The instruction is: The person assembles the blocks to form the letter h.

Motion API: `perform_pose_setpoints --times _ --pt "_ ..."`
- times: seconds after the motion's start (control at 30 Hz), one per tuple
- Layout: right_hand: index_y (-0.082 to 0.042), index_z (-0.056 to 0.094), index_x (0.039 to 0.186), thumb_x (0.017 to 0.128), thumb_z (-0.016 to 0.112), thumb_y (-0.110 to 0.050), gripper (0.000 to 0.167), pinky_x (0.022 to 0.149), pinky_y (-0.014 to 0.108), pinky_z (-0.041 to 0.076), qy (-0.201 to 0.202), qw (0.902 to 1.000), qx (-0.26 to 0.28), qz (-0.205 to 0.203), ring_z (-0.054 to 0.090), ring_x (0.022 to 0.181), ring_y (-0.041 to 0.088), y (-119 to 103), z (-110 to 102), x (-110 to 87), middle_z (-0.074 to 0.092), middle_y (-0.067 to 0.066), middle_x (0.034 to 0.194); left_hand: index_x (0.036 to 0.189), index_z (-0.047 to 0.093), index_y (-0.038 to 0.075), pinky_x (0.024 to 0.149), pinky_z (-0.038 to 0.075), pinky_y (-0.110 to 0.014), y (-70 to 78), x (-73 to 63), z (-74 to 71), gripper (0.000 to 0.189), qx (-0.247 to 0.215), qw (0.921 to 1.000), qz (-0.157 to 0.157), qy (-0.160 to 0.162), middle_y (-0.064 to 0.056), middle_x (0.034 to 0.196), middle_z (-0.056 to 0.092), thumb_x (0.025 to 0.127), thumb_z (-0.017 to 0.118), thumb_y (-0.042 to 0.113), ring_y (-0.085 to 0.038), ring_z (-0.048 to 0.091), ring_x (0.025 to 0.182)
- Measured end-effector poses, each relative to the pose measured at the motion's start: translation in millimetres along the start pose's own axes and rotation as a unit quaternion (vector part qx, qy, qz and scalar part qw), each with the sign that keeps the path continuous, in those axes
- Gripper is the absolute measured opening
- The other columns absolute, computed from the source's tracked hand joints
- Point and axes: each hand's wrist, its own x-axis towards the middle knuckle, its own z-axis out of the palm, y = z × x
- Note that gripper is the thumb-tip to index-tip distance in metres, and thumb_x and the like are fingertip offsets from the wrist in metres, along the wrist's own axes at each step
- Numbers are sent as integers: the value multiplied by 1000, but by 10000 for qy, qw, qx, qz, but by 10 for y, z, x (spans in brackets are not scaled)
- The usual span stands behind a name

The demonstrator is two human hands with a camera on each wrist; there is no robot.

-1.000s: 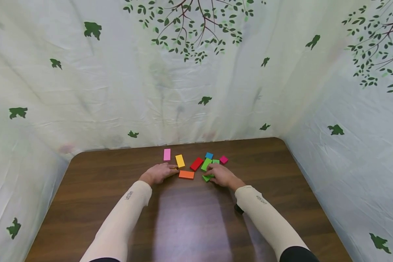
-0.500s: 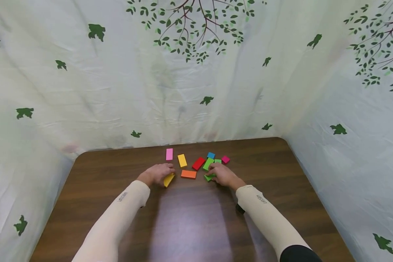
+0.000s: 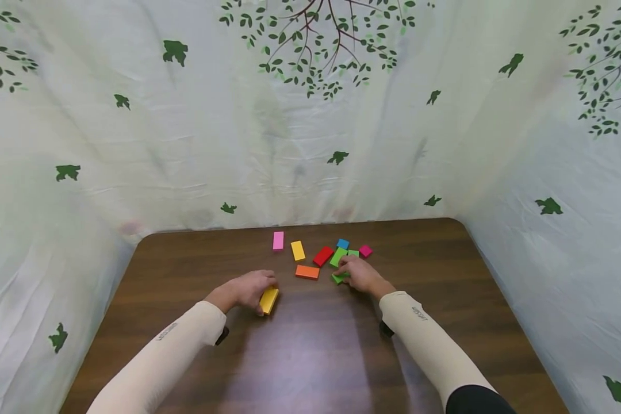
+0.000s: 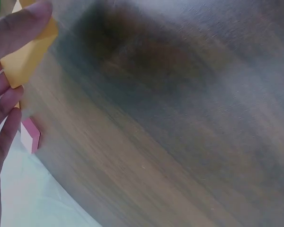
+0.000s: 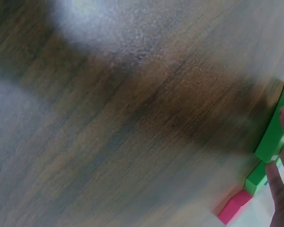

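My left hand point(image 3: 249, 289) pinches a yellow block point(image 3: 269, 300) between thumb and fingers, left of the group of blocks. In the left wrist view the thumb lies across that block's face and the fingertips are on its other side. My right hand point(image 3: 363, 275) holds a green block point(image 3: 338, 279) on the table, partly covered by the fingers. In the right wrist view the thumb rests on this block. Behind it lie another green block point(image 3: 338, 257) and a smaller green one point(image 3: 353, 252). An orange block point(image 3: 307, 272) lies between the hands.
Around the hands lie a red block point(image 3: 323, 256), a second yellow block point(image 3: 298, 250), a pink block point(image 3: 278, 241), a blue block point(image 3: 343, 244) and a magenta block point(image 3: 365, 251). The brown wooden table point(image 3: 310, 356) ends at a leaf-printed curtain point(image 3: 290, 138).
The left hand has taken hold of the yellow block beside the orange one and drawn it left and nearer. The right hand stays at the green block. The head view has shifted slightly.
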Motion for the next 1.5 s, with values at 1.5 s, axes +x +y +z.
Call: perform_pose_setpoints --times 1.5 --pt "-11 74 109 82 74 -5 27 86 36 48 -160 9985 158 506 55 100 21 -85 -26 -1 57 2 100 111 65 5 87 47 -40 436 -503 772 59 -84 9927 -436 1121 -2 102 54 67 88 36 -19 53 92"
